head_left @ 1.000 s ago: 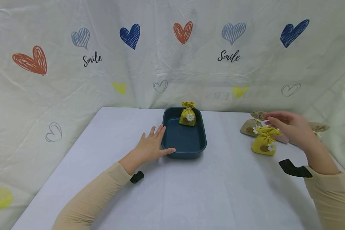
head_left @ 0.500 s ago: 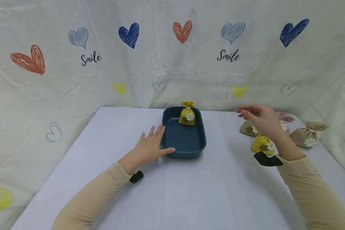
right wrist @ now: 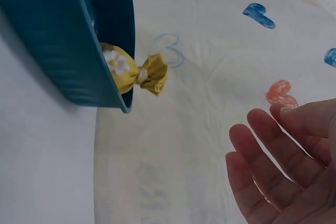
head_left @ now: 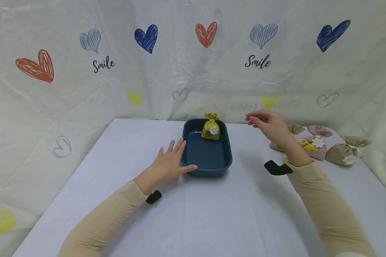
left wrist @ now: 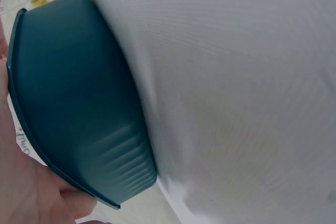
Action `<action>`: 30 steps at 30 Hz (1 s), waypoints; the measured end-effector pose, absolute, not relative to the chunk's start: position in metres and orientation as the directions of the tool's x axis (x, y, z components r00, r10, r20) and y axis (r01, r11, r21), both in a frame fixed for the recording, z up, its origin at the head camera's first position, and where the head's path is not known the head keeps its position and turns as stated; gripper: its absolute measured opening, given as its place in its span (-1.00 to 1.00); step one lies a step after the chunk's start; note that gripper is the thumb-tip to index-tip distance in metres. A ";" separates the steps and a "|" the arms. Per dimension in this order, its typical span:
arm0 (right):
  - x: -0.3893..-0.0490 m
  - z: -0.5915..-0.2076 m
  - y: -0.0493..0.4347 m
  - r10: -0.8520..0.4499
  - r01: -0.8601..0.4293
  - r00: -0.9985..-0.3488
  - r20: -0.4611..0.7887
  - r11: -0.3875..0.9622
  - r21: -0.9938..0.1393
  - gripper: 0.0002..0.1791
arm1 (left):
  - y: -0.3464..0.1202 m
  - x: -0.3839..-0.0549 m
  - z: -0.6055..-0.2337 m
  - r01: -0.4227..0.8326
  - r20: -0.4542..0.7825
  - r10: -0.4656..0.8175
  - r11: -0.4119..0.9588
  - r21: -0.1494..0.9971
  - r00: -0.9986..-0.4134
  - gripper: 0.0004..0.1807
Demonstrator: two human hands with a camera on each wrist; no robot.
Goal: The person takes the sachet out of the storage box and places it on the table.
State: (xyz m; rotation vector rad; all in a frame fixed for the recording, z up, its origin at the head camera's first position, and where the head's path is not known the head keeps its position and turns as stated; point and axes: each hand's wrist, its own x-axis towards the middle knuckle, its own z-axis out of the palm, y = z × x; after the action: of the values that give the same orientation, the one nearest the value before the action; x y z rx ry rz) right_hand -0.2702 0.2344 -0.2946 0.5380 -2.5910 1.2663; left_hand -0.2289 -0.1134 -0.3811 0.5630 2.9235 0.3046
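A dark teal rectangular tub (head_left: 207,157) stands mid-table with a yellow drawstring sachet (head_left: 210,130) upright at its far end; a white flower decorates the sachet. My left hand (head_left: 168,162) rests on the tub's left rim with its fingers spread; in the left wrist view, fingers touch the tub's edge (left wrist: 68,103). Raised above the table to the right of the tub, my right hand (head_left: 270,125) has loosely bent fingers and holds nothing. In the right wrist view, the same hand (right wrist: 289,166) is apart from the tub and the yellow sachet (right wrist: 126,69).
On the right lie a beige sachet (head_left: 342,154), a pink sachet (head_left: 318,150), another beige sachet (head_left: 295,129) and a second yellow sachet (head_left: 308,145), partly hidden by my right wrist. A white sheet printed with hearts (head_left: 206,34) hangs behind the white table (head_left: 193,217).
My right hand has moved left from above the sachets toward the tub, uncovering the pink and right-hand beige ones. My left hand and the tub have stayed in place.
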 end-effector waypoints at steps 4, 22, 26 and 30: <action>-0.275 -0.296 0.223 -0.238 -0.414 -0.910 0.339 0.541 -0.733 -0.65 | -0.113 -0.228 -0.379 0.340 -0.121 0.373 0.913 0.227 -0.920 0.20; -0.306 -0.333 0.164 -0.252 -0.315 -0.943 0.219 0.456 -0.833 -0.68 | -0.112 -0.224 -0.376 0.347 -0.109 0.380 0.908 0.235 -0.919 0.20; -0.312 -0.341 0.156 -0.229 -0.243 -0.961 0.157 0.414 -0.877 -0.67 | -0.112 -0.225 -0.376 0.353 -0.102 0.382 0.908 0.227 -0.918 0.20; -0.316 -0.346 0.153 -0.233 -0.168 -0.969 0.084 0.368 -0.914 -0.64 | -0.112 -0.226 -0.377 0.351 -0.107 0.381 0.910 0.222 -0.919 0.20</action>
State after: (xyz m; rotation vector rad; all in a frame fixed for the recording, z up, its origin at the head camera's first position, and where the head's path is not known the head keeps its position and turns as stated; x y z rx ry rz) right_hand -0.3163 0.1527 -0.3459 0.3878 -2.6469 1.7570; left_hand -0.2256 -0.1117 -0.3768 0.5635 2.9244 0.2985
